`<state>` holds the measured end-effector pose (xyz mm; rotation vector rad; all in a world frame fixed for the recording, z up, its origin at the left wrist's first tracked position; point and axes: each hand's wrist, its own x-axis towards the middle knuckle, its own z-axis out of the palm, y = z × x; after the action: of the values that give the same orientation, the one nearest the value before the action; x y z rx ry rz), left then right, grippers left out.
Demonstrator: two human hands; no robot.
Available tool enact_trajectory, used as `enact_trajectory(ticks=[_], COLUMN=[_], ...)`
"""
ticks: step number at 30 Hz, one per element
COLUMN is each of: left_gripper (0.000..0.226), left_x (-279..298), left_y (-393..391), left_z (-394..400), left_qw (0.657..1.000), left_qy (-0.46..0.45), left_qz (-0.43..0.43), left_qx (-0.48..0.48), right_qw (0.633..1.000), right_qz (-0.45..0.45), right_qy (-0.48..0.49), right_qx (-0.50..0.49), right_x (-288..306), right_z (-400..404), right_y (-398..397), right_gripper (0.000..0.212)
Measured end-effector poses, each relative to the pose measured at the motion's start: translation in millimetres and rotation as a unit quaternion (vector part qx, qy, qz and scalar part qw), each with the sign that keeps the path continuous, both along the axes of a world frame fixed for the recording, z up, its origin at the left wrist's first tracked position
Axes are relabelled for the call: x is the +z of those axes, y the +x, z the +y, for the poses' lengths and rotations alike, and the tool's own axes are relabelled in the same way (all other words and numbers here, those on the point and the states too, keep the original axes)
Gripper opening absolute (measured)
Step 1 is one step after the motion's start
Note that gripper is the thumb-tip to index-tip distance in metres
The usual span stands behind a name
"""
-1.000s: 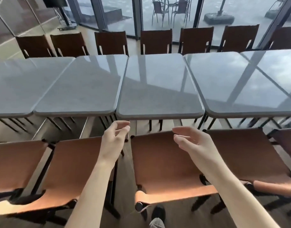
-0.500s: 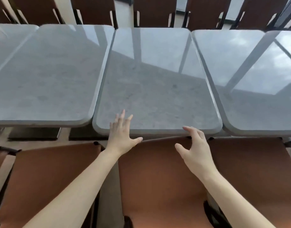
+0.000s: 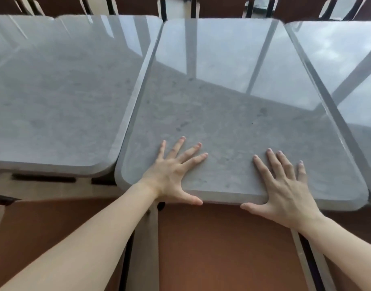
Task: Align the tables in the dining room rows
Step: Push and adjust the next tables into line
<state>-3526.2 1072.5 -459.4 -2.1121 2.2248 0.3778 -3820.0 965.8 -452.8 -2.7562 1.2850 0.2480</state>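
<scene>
A row of grey tables fills the view. The middle table [image 3: 232, 114] juts nearer than the left table [image 3: 60, 97] (still unaligned, I judge). Left hand [image 3: 172, 175] and right hand [image 3: 285, 190] lie flat on it, fingers spread, thumbs against its near edge.

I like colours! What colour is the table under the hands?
Mottled grey table, like stone, seen from the head view.
</scene>
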Motion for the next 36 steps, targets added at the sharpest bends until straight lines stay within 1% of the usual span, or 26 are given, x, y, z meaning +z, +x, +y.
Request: enact_trajectory(ticks=[3, 7, 10, 12, 14, 19, 22, 28, 33, 36], left_gripper=[0.120, 0.108, 0.108, 0.108, 0.110, 0.109, 0.107, 0.105, 0.106, 0.110], left_x=[-1, 1, 0, 0, -1, -5, -6, -9, -12, -14], left_y=[-2, -6, -9, -13, -16, -19, -17, -20, -17, -16], left_z=[2, 6, 9, 12, 15, 17, 19, 18, 15, 16], left_qw=[0.999, 0.999, 0.999, 0.999, 0.999, 0.998, 0.997, 0.994, 0.995, 0.995], left_qy=[-0.028, -0.042, -0.026, -0.018, -0.023, -0.052, -0.056, -0.060, -0.065, -0.081], left_qz=[0.021, 0.003, -0.002, -0.021, -0.045, -0.022, -0.041, -0.086, -0.074, -0.062], left_qx=[0.003, 0.006, 0.018, 0.020, 0.019, 0.036, 0.031, 0.019, 0.021, 0.024], right_qw=[0.999, 0.999, 0.998, 0.998, 0.997, 0.997, 0.996, 0.991, 0.986, 0.988], right_qz=[-0.005, -0.010, -0.020, -0.026, -0.040, -0.045, -0.057, -0.037, -0.078, -0.063], right_qy=[-0.040, -0.045, -0.052, -0.058, -0.061, -0.059, -0.063, -0.122, -0.140, -0.135], right_qx=[0.005, 0.005, 0.010, 0.019, 0.023, 0.019, 0.023, 0.047, 0.045, 0.041], right_x=[-5, -4, -8, -10, -11, -13, -14, -8, -17, -19], right_z=[2, 3, 2, 1, 2, -1, 0, -3, -1, -2], right_y=[0, -1, -2, -4, -6, -6, -5, -1, -4, -5], right_gripper=[0.128, 0.127, 0.127, 0.129, 0.131, 0.136, 0.133, 0.130, 0.126, 0.127])
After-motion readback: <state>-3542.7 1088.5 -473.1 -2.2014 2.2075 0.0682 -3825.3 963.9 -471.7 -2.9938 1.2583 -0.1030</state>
